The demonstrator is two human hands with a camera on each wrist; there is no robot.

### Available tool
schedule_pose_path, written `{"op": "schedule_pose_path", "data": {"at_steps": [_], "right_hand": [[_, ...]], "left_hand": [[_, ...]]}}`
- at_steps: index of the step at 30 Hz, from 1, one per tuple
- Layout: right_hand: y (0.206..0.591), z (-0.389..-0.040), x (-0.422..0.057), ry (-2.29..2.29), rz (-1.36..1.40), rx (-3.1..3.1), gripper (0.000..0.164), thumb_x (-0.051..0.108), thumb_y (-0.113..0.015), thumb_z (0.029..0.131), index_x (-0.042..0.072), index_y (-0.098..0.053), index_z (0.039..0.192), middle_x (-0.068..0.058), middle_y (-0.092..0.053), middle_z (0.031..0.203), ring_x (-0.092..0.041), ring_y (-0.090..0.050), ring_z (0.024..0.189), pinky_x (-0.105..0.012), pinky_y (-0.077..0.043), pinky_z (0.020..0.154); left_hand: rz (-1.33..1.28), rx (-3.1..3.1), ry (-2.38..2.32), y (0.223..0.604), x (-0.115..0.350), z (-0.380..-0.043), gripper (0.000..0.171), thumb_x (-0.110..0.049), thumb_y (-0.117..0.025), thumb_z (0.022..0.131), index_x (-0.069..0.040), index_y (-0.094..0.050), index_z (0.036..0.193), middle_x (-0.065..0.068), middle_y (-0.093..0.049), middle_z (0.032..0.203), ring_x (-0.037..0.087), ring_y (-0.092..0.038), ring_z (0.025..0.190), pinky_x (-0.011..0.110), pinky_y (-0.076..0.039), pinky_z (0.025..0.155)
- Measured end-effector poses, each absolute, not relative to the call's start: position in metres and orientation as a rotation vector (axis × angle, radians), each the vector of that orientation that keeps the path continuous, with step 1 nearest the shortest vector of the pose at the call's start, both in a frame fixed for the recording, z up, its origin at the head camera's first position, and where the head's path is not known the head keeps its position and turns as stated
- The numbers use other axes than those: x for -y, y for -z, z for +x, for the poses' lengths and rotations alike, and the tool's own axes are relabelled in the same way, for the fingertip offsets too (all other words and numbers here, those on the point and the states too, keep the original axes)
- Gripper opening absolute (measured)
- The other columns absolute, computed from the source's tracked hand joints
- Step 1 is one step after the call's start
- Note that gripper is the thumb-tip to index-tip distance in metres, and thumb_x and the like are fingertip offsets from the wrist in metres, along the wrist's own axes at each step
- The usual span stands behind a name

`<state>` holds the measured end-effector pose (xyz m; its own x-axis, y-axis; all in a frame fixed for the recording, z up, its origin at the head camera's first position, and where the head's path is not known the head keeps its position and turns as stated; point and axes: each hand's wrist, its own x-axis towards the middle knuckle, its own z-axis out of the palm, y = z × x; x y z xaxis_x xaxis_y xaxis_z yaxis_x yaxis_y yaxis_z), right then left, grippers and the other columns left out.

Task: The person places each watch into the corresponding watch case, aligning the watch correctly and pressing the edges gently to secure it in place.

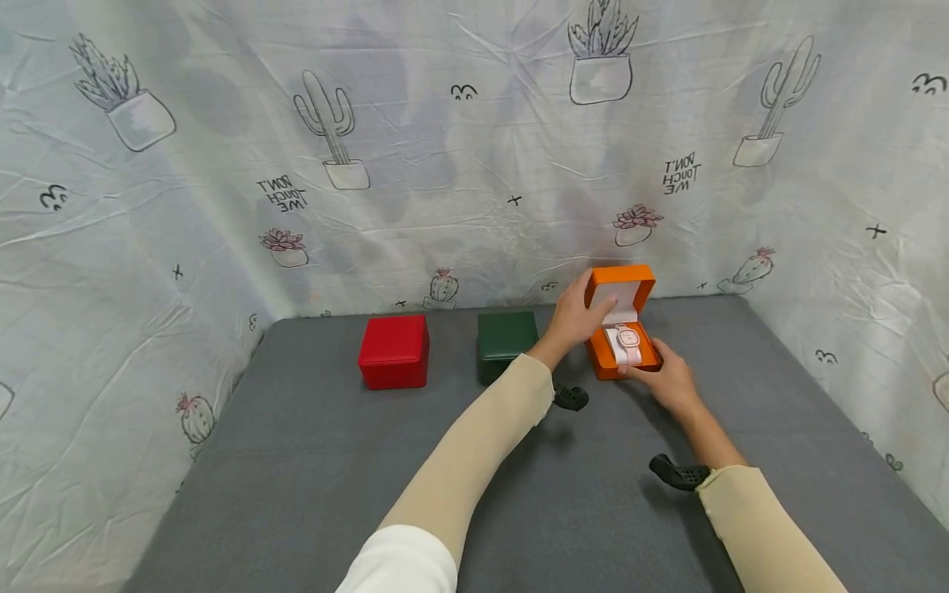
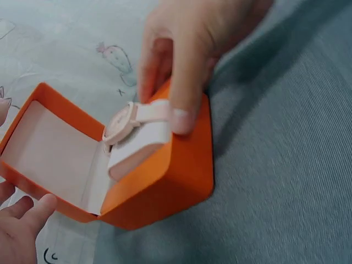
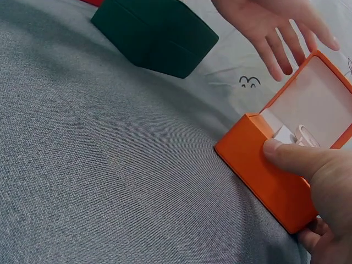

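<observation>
An orange watch box (image 1: 610,373) stands on the table with its lid (image 1: 626,276) raised, showing a pale lining. Inside, a pink watch (image 1: 628,338) is wrapped round a white cushion (image 2: 144,144). My left hand (image 1: 572,319) is at the left side of the lid, its fingers (image 3: 280,45) fairly straight beside the lid's edge; whether they touch it is hard to tell. With the thumb on the front rim and fingers round the side, my right hand (image 1: 673,384) grips the box's base, as the right wrist view shows.
Left of the orange box stand a closed green box (image 1: 507,336) and, farther left, a closed red box (image 1: 395,352). A grey cloth covers the table (image 1: 311,461). Behind it hangs a pale printed curtain (image 1: 445,165).
</observation>
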<state>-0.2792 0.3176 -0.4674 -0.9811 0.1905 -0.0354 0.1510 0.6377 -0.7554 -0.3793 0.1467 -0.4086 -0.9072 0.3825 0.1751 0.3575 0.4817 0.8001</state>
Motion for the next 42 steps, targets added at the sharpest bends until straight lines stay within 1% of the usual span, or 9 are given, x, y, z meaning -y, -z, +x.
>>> {"op": "schedule_pose_path", "data": {"at_steps": [5, 7, 14, 20, 25, 28, 32, 38, 42], "right_hand": [[0.4699, -0.2812, -0.3145, -1.268, -0.282, 2.782, 0.096, 0.043, -0.072, 0.085, -0.004, -0.020, 0.151, -0.033, -0.033, 0.148, -0.046, -0.038, 0.131, -0.059, -0.032, 0.109], [0.4694, -0.2817, -0.3126, -1.264, -0.287, 2.781, 0.095, 0.043, -0.071, 0.086, -0.004, -0.020, 0.151, -0.033, -0.033, 0.148, -0.046, -0.038, 0.131, -0.059, -0.032, 0.110], [0.4663, -0.2824, -0.3104, -1.237, -0.309, 2.792, 0.095, 0.042, -0.071, 0.087, -0.004, -0.019, 0.152, -0.033, -0.030, 0.150, -0.048, -0.034, 0.135, -0.060, -0.029, 0.112], [0.4669, -0.2829, -0.3112, -1.211, -0.296, 2.793, 0.094, 0.042, -0.071, 0.086, -0.004, -0.020, 0.151, -0.033, -0.031, 0.150, -0.048, -0.034, 0.135, -0.060, -0.029, 0.111], [0.4690, -0.2833, -0.3117, -1.221, -0.315, 2.788, 0.094, 0.041, -0.071, 0.087, -0.003, -0.019, 0.152, -0.033, -0.030, 0.150, -0.048, -0.033, 0.136, -0.060, -0.027, 0.112], [0.4702, -0.2835, -0.3124, -1.234, -0.331, 2.789, 0.094, 0.042, -0.070, 0.087, -0.002, -0.018, 0.152, -0.033, -0.029, 0.151, -0.049, -0.032, 0.137, -0.061, -0.027, 0.112], [0.4721, -0.2830, -0.3146, -1.230, -0.329, 2.782, 0.094, 0.042, -0.070, 0.087, -0.003, -0.019, 0.152, -0.033, -0.030, 0.150, -0.049, -0.033, 0.136, -0.060, -0.028, 0.112], [0.4740, -0.2820, -0.3167, -1.226, -0.307, 2.769, 0.092, 0.041, -0.070, 0.087, -0.002, -0.021, 0.152, -0.034, -0.031, 0.149, -0.049, -0.035, 0.134, -0.060, -0.029, 0.111], [0.4752, -0.2832, -0.3166, -1.221, -0.286, 2.758, 0.090, 0.041, -0.069, 0.088, -0.003, -0.022, 0.151, -0.034, -0.034, 0.147, -0.049, -0.037, 0.132, -0.060, -0.032, 0.109]], "left_hand": [[0.625, -2.616, -1.504, 0.4082, -0.1488, -0.3853, 0.070, -0.049, -0.050, 0.097, -0.024, -0.020, 0.155, -0.002, -0.027, 0.160, 0.019, -0.031, 0.145, 0.040, -0.033, 0.117], [0.624, -2.615, -1.507, 0.4079, -0.1495, -0.3868, 0.067, -0.047, -0.048, 0.099, -0.023, -0.020, 0.155, -0.001, -0.028, 0.159, 0.020, -0.032, 0.145, 0.040, -0.033, 0.117], [0.648, -2.627, -1.582, 0.4049, -0.1529, -0.3879, 0.049, -0.034, -0.044, 0.103, -0.016, -0.035, 0.148, 0.006, -0.045, 0.146, 0.020, -0.048, 0.130, 0.034, -0.044, 0.107], [0.647, -2.660, -1.606, 0.4048, -0.1542, -0.3869, 0.039, -0.030, -0.048, 0.102, -0.016, -0.042, 0.138, 0.005, -0.051, 0.137, 0.018, -0.053, 0.121, 0.029, -0.047, 0.102], [0.653, -2.644, -1.626, 0.4058, -0.1543, -0.3844, 0.033, -0.031, -0.055, 0.099, -0.018, -0.045, 0.127, 0.005, -0.054, 0.127, 0.017, -0.057, 0.108, 0.026, -0.052, 0.093], [0.663, -2.623, -1.632, 0.4073, -0.1544, -0.3836, 0.031, -0.031, -0.058, 0.097, -0.019, -0.045, 0.123, 0.005, -0.054, 0.125, 0.017, -0.057, 0.104, 0.026, -0.053, 0.089], [0.681, -2.611, -1.605, 0.4081, -0.1533, -0.3825, 0.031, -0.030, -0.061, 0.095, -0.018, -0.047, 0.121, 0.005, -0.055, 0.125, 0.018, -0.057, 0.106, 0.027, -0.052, 0.092], [0.737, -2.629, -1.485, 0.4097, -0.1493, -0.3823, 0.040, -0.035, -0.061, 0.095, -0.017, -0.056, 0.130, 0.004, -0.054, 0.132, 0.017, -0.054, 0.115, 0.028, -0.048, 0.099], [0.746, -2.620, -1.486, 0.4136, -0.1479, -0.3806, 0.039, -0.037, -0.064, 0.092, -0.019, -0.061, 0.127, 0.002, -0.054, 0.131, 0.016, -0.054, 0.113, 0.028, -0.048, 0.099]]}}
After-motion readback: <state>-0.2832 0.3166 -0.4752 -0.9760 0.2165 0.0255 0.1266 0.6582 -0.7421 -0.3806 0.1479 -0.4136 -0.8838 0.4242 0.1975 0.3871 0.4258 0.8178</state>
